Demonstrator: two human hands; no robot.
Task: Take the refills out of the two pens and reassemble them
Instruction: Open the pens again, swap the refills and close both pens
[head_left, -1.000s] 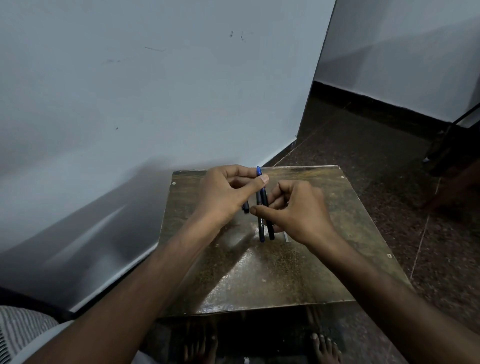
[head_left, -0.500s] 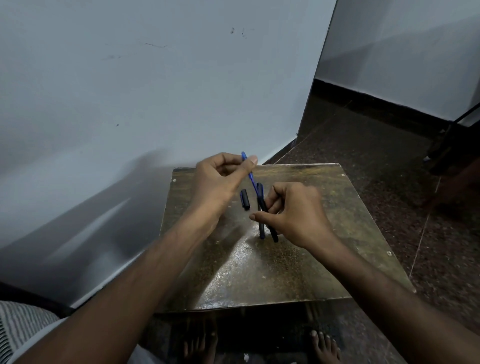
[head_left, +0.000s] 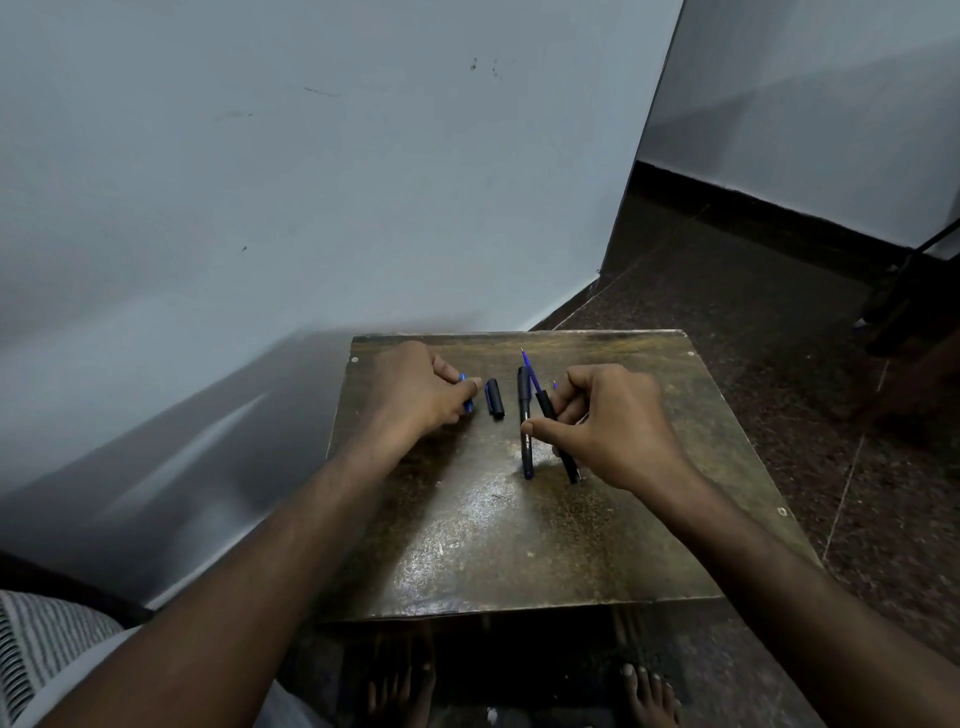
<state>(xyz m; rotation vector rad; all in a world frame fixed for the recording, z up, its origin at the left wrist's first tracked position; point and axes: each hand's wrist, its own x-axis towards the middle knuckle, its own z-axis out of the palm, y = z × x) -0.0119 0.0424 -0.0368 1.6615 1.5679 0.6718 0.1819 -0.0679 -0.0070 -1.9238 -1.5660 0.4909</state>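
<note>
While the right hand's grip pinches a pen barrel with its blue refill protruding, the left hand's grip clamps a small blue piece beside a loose cap, so disassembly looks only partly done.

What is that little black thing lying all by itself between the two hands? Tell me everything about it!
It looks like a pen cap: a short, dark tube, smooth like plastic, rounded at the far end. It lies flat on the worn brown table, pointing away from the person. Nothing touches it. The left hand is just beside it, and two dark pens lie on its other side.
</note>
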